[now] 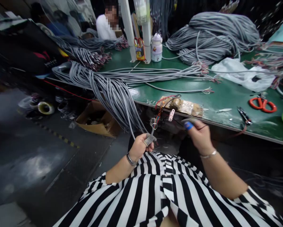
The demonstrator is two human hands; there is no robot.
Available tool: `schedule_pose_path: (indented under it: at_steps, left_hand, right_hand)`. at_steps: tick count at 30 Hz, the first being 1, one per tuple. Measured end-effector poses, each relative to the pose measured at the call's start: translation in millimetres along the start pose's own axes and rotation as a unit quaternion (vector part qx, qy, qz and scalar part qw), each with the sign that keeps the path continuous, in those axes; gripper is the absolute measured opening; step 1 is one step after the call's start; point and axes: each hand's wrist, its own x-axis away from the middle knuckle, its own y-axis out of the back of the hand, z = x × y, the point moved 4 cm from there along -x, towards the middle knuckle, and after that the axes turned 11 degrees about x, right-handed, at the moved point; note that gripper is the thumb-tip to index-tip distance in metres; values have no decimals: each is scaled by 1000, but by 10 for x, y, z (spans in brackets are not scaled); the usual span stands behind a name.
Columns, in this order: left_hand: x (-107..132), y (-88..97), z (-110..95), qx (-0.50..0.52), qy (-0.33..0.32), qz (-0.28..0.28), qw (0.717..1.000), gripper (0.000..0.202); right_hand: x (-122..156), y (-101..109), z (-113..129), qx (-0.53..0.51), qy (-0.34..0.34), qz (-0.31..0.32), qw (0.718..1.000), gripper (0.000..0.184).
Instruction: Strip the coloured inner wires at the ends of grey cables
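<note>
My left hand (141,145) is closed around the end of a grey cable (153,127), just below the front edge of the green table (226,91). Coloured wires fan out of the cable's stripped tip. The cable belongs to a thick grey cable bundle (113,91) that drapes off the table's left corner. My right hand (199,134) is pinched shut, with blue tape on a fingertip, on a thin dark wire whose end I cannot make out. A taped brown block (181,105) with red wires lies on the table edge above both hands.
Large grey cable coils (214,34) fill the far table. Red-handled scissors (262,104) and dark cutters (244,115) lie at right, beside a white plastic bag (243,75). Two bottles (157,47) stand by white posts. A cardboard box (97,119) sits on the floor. Another person (107,25) sits far back.
</note>
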Motion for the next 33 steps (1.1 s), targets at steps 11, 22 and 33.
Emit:
schedule_pose_path:
  at_steps: [11, 22, 33]
  left_hand:
    - [-3, -134, 57, -59, 8, 31, 998, 37]
    - [-145, -267, -24, 6, 24, 31, 999, 50]
    - [-176, -228, -17, 80, 30, 1, 996, 44]
  right_hand:
    - [131, -840, 187, -117, -77, 166, 976, 32]
    - [118, -754, 298, 54, 40, 82, 994, 21]
    - [271, -738, 351, 109, 356, 177, 911, 25]
